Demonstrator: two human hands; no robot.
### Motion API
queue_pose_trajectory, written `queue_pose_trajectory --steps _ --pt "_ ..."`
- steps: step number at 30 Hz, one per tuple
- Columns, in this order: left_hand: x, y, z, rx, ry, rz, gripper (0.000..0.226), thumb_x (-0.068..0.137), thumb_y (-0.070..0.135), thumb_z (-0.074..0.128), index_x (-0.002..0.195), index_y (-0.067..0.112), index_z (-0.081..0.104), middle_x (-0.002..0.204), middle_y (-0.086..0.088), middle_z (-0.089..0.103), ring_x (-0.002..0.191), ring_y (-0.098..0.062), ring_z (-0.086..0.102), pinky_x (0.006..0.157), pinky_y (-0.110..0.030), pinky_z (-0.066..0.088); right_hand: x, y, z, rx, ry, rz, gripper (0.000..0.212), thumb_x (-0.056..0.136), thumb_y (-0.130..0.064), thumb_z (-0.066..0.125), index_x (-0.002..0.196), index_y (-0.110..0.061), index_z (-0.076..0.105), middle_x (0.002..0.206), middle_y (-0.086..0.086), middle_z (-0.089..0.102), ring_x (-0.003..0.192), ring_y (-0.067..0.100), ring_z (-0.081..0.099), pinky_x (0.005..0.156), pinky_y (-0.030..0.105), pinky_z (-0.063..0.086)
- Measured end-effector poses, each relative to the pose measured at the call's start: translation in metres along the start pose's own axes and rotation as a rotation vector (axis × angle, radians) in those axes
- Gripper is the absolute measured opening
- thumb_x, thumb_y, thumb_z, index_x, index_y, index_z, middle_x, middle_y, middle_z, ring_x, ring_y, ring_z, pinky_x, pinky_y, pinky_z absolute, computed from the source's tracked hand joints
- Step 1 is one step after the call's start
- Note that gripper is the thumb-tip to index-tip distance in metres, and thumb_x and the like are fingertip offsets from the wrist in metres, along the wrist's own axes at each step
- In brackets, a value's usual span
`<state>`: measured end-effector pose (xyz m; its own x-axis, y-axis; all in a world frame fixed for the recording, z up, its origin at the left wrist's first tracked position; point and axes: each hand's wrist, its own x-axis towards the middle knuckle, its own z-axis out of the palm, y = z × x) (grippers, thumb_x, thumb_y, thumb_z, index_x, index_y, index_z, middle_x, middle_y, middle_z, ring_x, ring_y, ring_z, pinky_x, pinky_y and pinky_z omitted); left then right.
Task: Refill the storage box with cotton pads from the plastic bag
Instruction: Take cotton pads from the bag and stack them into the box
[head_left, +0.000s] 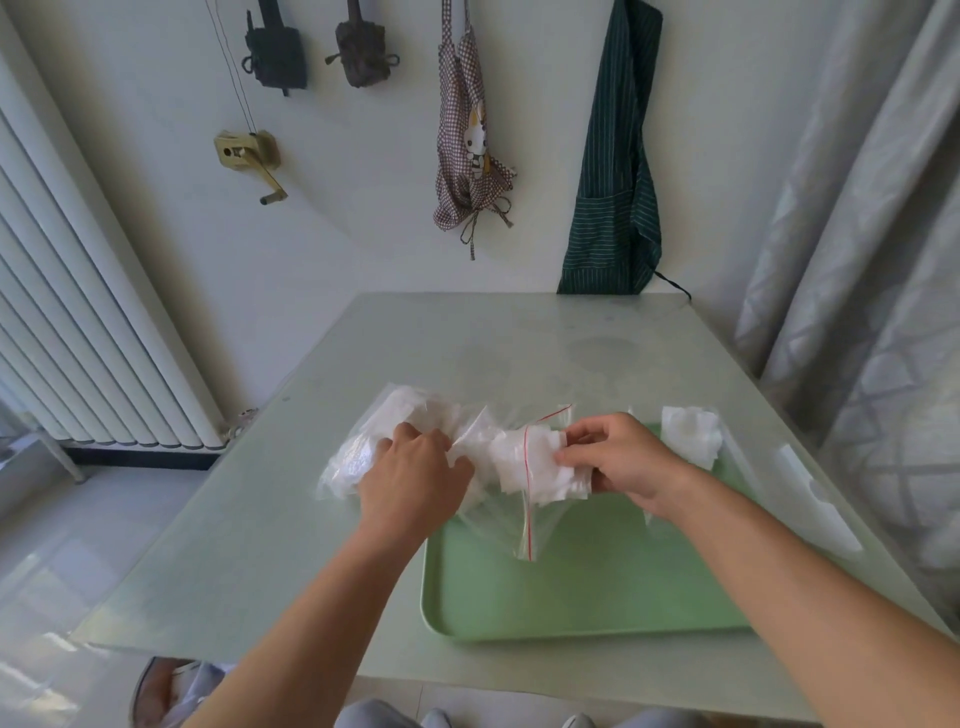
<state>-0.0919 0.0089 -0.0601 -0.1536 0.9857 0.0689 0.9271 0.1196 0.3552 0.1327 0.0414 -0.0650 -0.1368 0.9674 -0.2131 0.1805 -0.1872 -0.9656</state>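
Note:
A clear plastic bag (405, 421) with a red zip strip lies across the table, stuffed with white cotton pads. My left hand (415, 467) grips the bag near its middle. My right hand (618, 457) pinches a stack of cotton pads (535, 462) at the bag's open mouth. Behind my right hand stands a clear storage box (691, 431) with white pads in it, on the green tray (587, 587).
The pale glass table (519, 343) stands against a white wall with aprons (618, 156) hanging above. A radiator (78, 312) is at the left and a curtain (872, 260) at the right. The tray's near half is bare.

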Motion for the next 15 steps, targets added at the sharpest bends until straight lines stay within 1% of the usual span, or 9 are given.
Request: queue_pose_trajectory --steps 2,4,6,8,11,13,15 --pt "-0.003 0.011 -0.003 -0.044 0.1 0.056 0.039 0.093 0.045 0.047 0.127 0.029 0.059 0.132 0.001 0.05 0.123 -0.024 0.043 0.089 -0.038 0.044 -0.003 -0.003 -0.008 0.005 0.003 0.009 0.012 0.084 0.003 0.068 0.088 -0.008 0.069 0.076 0.005 0.067 0.068 0.017 0.064 0.063 0.03 0.056" --pt "-0.006 0.023 -0.007 -0.153 0.193 0.138 0.033 0.095 0.043 0.048 0.123 0.031 0.061 0.127 0.005 0.053 0.119 -0.02 0.045 0.087 -0.035 0.043 -0.005 -0.006 -0.016 -0.007 0.005 0.01 0.012 0.083 0.003 0.068 0.087 -0.008 0.069 0.074 0.004 0.067 0.065 0.016 0.063 0.06 0.028 0.054" --pt "-0.006 0.037 -0.01 -0.275 0.229 0.227 0.029 0.095 0.041 0.05 0.118 0.031 0.064 0.122 0.007 0.057 0.116 -0.018 0.049 0.089 -0.033 0.044 -0.008 -0.008 -0.026 -0.009 0.014 0.013 0.012 0.082 0.003 0.068 0.087 -0.008 0.069 0.076 0.007 0.067 0.064 0.017 0.062 0.058 0.027 0.053" --pt "-0.005 0.048 -0.01 -0.355 0.189 0.286 0.028 0.095 0.041 0.051 0.118 0.03 0.064 0.122 0.007 0.06 0.116 -0.016 0.052 0.094 -0.034 0.044 -0.01 -0.01 -0.034 -0.021 0.01 0.02 0.012 0.082 0.003 0.067 0.085 -0.009 0.069 0.076 0.008 0.067 0.064 0.019 0.061 0.059 0.026 0.053" --pt "-0.002 0.069 -0.006 -0.425 0.066 0.328 0.035 0.097 0.042 0.05 0.127 0.025 0.06 0.129 0.006 0.061 0.123 -0.015 0.052 0.101 -0.034 0.043 -0.017 -0.013 -0.05 -0.009 0.015 0.019 0.013 0.083 0.003 0.065 0.086 -0.01 0.068 0.075 0.007 0.066 0.063 0.018 0.061 0.057 0.025 0.051" --pt "0.001 0.082 -0.002 -0.481 -0.02 0.302 0.045 0.095 0.049 0.051 0.132 0.024 0.054 0.133 0.005 0.059 0.124 -0.014 0.052 0.103 -0.033 0.041 -0.023 -0.015 -0.06 0.029 0.028 -0.002 0.013 0.085 0.003 0.063 0.087 -0.009 0.067 0.072 0.005 0.065 0.06 0.015 0.06 0.052 0.022 0.05" --pt "0.004 0.095 0.003 -0.593 -0.109 0.254 0.062 0.087 0.061 0.057 0.135 0.022 0.051 0.132 0.004 0.058 0.121 -0.015 0.054 0.101 -0.032 0.042 -0.029 -0.018 -0.07 0.079 0.042 -0.044 0.014 0.086 0.004 0.061 0.087 -0.009 0.066 0.07 0.003 0.065 0.059 0.014 0.061 0.052 0.022 0.049"
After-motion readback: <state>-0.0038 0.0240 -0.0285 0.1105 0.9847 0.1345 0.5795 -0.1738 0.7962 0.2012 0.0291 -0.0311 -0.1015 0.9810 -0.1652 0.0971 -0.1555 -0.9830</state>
